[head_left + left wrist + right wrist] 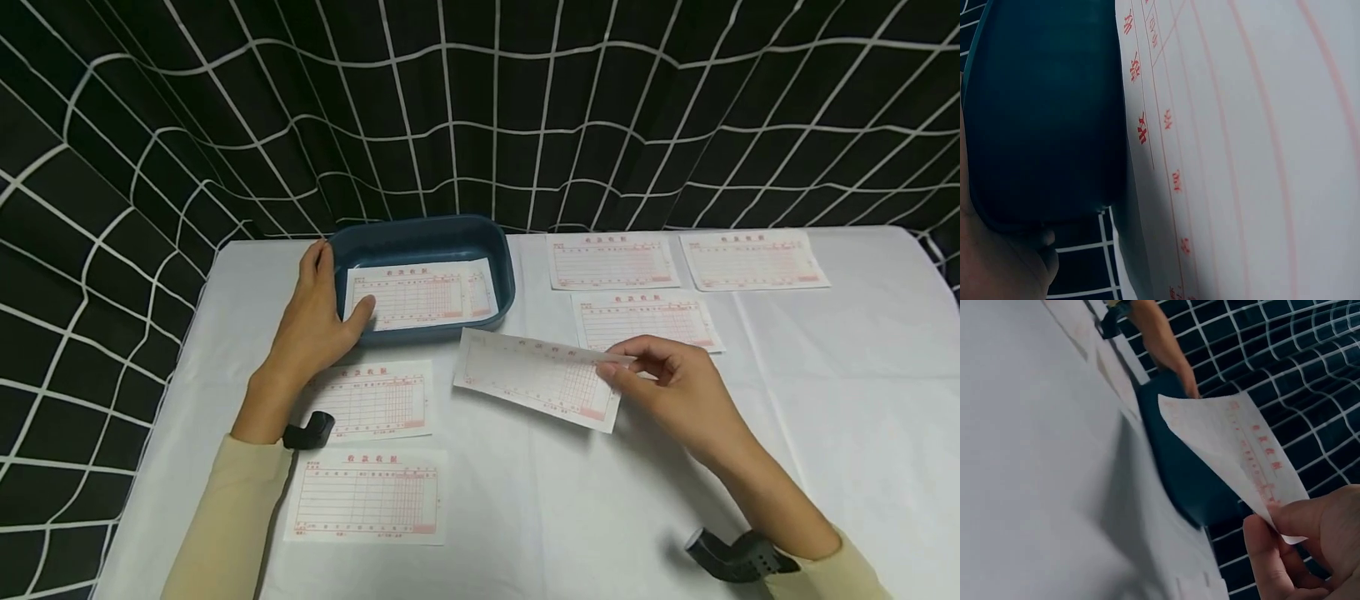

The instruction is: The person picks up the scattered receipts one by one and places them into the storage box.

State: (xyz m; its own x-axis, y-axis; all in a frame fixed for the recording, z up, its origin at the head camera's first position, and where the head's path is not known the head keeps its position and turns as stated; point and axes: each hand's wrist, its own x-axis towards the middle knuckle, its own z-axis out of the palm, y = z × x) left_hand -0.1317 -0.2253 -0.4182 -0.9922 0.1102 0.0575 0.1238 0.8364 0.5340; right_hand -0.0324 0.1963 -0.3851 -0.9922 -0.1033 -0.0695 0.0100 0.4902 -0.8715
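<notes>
My left hand [318,317] holds the left end of a dark blue plastic basin [420,227], fingers along its outer side and thumb over the front rim. Overlapping printed receipt slips [408,300] lie inside. In the left wrist view, part of that hand [1004,265] touches the outside of the basin [1041,112]. To the right of the basin's front, my right hand [671,387] pinches one receipt slip [536,375] at its right end between thumb and fingers. This slip is raised off the cloth, bent and tilted, as the right wrist view also shows.
At the back right lie three more slips: one by the basin [611,260], one farther right [753,260], one in front [645,321]. Two others [375,400] [367,500] lie front left, one partly under the left arm. White cloth [525,517] covers the table; black gridded fabric [525,100] stands behind.
</notes>
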